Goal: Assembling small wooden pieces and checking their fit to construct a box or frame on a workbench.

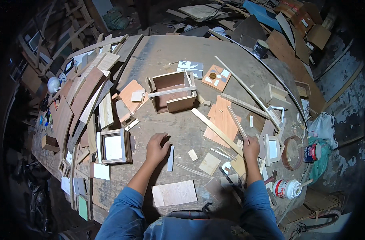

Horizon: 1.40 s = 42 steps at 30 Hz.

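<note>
My left hand (157, 147) hovers over or rests on the worktable, fingers loosely bent and slightly apart, holding nothing. Just right of it lies a short grey-white wood strip (171, 158). My right hand (251, 147) is closed round the near end of a thin wooden strip (236, 122), which points away to the upper left. Beside that hand a longer pale batten (214, 130) lies slanting across orange-brown boards (222, 116). Beyond my hands stands an open wooden box frame (172, 93) with a light slat across its front. A flat plywood piece (174, 193) lies close to my body.
Stacked boards and battens (86, 96) crowd the left side, with a square wooden frame (113, 146) by them. At the right are a white glue tub (287, 188), a round wooden hoop (293, 153), a paint can (311, 153) and small frames (273, 149). Offcuts lie across the worktable (150, 52).
</note>
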Motion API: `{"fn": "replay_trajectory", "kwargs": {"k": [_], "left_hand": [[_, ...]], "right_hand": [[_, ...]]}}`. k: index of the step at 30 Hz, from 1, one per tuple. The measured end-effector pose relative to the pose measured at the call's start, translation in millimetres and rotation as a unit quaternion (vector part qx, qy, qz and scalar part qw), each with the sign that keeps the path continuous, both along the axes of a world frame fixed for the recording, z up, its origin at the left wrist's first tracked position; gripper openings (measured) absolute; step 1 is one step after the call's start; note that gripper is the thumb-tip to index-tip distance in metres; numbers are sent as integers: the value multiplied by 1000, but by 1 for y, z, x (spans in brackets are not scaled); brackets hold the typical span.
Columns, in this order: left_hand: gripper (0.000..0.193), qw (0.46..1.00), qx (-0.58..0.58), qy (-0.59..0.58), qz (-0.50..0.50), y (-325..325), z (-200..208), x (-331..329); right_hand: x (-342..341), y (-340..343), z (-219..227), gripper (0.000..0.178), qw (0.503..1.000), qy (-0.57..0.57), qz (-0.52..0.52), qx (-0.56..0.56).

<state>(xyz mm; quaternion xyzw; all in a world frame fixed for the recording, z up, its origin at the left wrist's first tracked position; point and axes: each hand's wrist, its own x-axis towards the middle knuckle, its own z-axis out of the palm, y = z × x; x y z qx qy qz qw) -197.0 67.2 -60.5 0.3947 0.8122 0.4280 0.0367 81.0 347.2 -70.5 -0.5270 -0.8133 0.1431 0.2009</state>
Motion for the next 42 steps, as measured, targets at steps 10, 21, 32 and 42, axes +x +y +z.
{"fn": "replay_trajectory", "kwargs": {"k": [10, 21, 32, 42], "left_hand": [[66, 939, 185, -242, 157, 19, -35, -74], [71, 839, 251, -482, 11, 66, -17, -134], [54, 779, 288, -556, -29, 47, -43, -160], [92, 804, 250, -519, 148, 71, -21, -184]], "right_hand": [[-105, -24, 8, 41, 960, 176, 216, -11], [-262, 41, -30, 66, 791, 348, 229, -448], [-282, 25, -17, 71, 750, 325, 289, -499], [-285, -14, -20, 97, 728, 388, 267, -498]]}}
